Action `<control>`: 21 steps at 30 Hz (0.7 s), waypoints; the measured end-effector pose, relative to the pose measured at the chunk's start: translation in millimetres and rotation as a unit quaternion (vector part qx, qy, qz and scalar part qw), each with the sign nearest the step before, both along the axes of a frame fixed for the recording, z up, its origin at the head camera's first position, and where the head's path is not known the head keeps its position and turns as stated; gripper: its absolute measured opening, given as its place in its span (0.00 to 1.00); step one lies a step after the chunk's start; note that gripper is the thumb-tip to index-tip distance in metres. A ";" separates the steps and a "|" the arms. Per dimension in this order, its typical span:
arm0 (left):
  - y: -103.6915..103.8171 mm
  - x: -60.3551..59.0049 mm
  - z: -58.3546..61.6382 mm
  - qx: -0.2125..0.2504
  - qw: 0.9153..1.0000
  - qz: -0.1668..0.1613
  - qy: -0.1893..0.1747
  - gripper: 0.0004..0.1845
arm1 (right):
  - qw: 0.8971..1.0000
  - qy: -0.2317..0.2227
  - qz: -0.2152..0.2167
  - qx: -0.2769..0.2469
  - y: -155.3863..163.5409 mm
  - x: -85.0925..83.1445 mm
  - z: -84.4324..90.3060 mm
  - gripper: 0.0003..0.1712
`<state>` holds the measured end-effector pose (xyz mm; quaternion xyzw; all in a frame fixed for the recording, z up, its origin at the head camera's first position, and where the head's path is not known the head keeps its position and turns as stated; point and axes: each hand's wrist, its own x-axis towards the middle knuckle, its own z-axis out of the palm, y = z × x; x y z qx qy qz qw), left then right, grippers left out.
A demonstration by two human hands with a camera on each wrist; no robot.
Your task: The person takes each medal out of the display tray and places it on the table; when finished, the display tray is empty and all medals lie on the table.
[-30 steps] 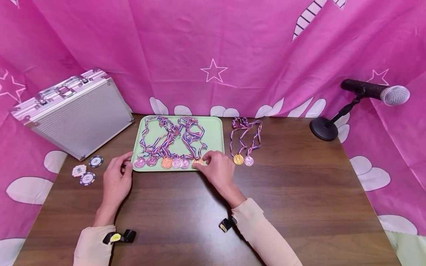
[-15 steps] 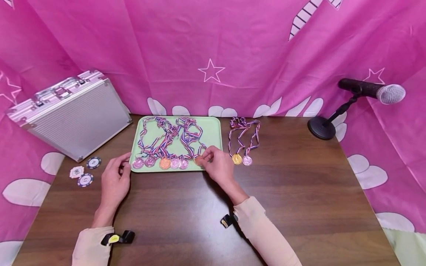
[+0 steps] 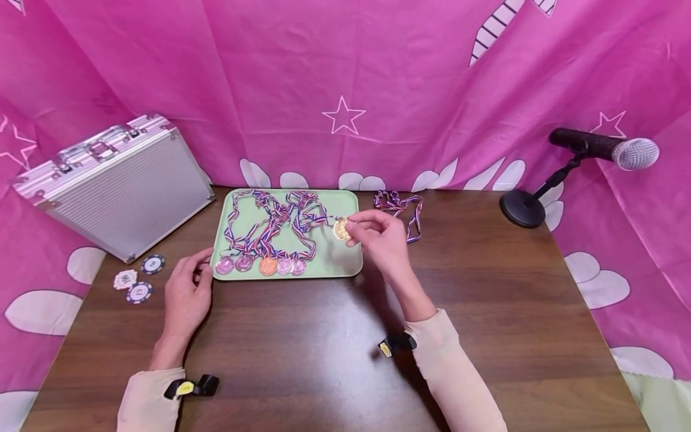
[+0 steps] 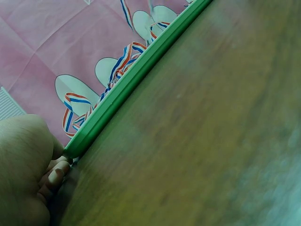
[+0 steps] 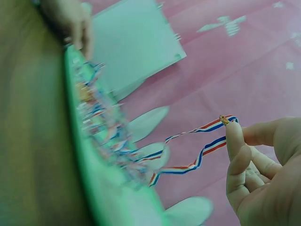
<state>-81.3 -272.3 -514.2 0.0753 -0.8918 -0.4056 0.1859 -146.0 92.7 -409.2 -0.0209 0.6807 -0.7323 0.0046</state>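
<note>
Gold metal sits pinched between my right hand's thumb and fingertips: a medal lifted off the surface, face turned toward me. From the top of it a red, white and blue ribbon runs away to the left of my grip and down into the heap of other ribbons on the green tray. In the right wrist view my fingers curl tight at the ribbon's clasp, and the ribbon hangs in a slack loop toward the tray.

Just below and left of that grip, five more medals lie in a row along the tray's near edge, their ribbons tangled across its middle. Right behind my right hand, a second bunch of ribbons lies on the wooden table, off the tray.

My left hand rests on the table at the tray's near left corner, fingers loosely curled with the tips touching the rim; it holds nothing.

Farther left of that hand three poker chips lie on the table, and beyond them a silver case leans on the pink cloth. Far off to the right stands a microphone on its round base.
</note>
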 end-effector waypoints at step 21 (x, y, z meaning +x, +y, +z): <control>0.1 1.0 0.9 0.000 1.000 0.001 -0.004 0.19 | 0.980 0.163 -0.092 -0.062 62.1 -19.2 106.1 0.10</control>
